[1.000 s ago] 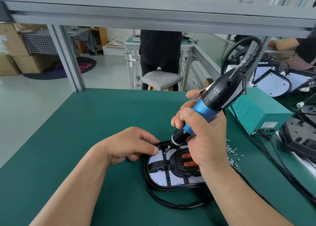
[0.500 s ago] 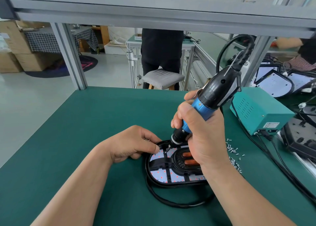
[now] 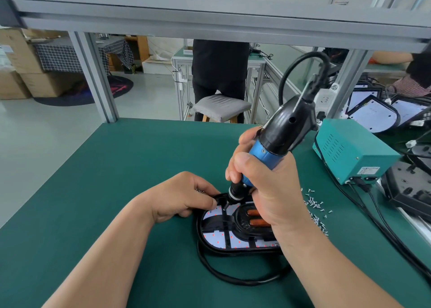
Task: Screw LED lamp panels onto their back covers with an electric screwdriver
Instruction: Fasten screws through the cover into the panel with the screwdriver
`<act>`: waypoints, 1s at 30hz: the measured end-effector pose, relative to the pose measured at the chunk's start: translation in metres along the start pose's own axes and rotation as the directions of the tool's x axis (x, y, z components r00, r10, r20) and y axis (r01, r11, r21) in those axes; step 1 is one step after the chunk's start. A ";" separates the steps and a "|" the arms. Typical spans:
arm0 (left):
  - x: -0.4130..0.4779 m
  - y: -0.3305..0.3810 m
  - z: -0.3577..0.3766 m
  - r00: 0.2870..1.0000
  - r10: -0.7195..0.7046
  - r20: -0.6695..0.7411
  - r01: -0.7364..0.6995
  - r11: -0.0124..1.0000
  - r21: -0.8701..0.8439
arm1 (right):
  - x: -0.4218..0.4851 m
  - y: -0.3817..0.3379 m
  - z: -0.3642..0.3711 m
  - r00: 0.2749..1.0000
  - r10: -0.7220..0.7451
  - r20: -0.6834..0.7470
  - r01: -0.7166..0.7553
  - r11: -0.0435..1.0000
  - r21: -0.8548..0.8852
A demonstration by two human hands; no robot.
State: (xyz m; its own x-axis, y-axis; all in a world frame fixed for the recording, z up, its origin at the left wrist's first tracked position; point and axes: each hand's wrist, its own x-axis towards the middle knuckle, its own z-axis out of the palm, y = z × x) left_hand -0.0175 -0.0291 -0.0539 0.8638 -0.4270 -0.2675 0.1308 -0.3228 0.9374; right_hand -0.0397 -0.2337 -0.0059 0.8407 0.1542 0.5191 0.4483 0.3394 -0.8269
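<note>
Plainly, the left hand [image 3: 184, 198] pinches the back cover [image 3: 200, 234] rim, fingertips [image 3: 212, 205] just beside the bit [image 3: 225, 207]; the LED lamp panel [image 3: 218, 237] lies just right of them; the right hand [image 3: 268, 191] clenches the tilted electric screwdriver [image 3: 277, 139]; a slip could gouge panel or fingertip.

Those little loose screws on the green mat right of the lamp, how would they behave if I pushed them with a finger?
The screws look tiny and light, and already lie scattered, so a push would likely spread them further. Headed at one end, they would probably roll in short arcs, not straight. The matte green mat may slow them.
</note>
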 end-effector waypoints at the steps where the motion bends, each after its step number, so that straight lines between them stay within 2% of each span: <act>1: 0.000 0.000 0.000 1.000 0.002 0.009 -0.002 1.000 0.004 | -0.001 -0.001 0.000 1.000 -0.017 -0.006 0.017 1.000 0.019; 8: 0.001 -0.002 -0.002 0.999 -0.040 -0.014 0.040 0.998 -0.038 | 0.010 -0.015 -0.014 0.982 -0.035 -0.187 0.084 0.962 0.262; 11: 0.003 -0.002 -0.005 0.999 -0.045 0.000 0.044 0.979 -0.199 | 0.014 -0.015 -0.030 0.968 -0.033 -0.250 0.112 0.945 0.306; 15: 0.010 -0.003 -0.008 0.990 -0.084 -0.114 0.019 0.877 -0.481 | 0.019 -0.011 -0.053 0.936 0.007 -0.351 0.132 0.919 0.372; 17: 0.012 -0.001 -0.006 0.986 -0.094 -0.138 0.000 0.827 -0.563 | 0.022 -0.009 -0.064 0.907 0.051 -0.419 0.143 0.896 0.419; 22: 0.015 0.002 0.004 0.992 -0.066 -0.107 -0.011 0.803 -0.596 | 0.026 -0.002 -0.084 0.835 0.108 -0.539 0.181 0.872 0.455; 27: 0.016 0.001 0.007 0.996 -0.036 -0.082 -0.029 0.733 -0.679 | 0.025 0.002 -0.087 0.830 0.125 -0.544 0.172 0.870 0.462; 30: 0.016 0.000 0.007 0.995 -0.021 -0.093 -0.049 0.727 -0.685 | 0.025 0.003 -0.085 0.828 0.136 -0.544 0.163 0.870 0.466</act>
State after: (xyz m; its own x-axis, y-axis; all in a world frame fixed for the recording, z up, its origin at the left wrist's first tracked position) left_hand -0.0071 -0.0417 -0.0596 0.9023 -0.3400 -0.2652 0.3863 0.3642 0.8474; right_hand 0.0084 -0.3082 -0.0139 0.9223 -0.3306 0.2001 0.3856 0.7523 -0.5342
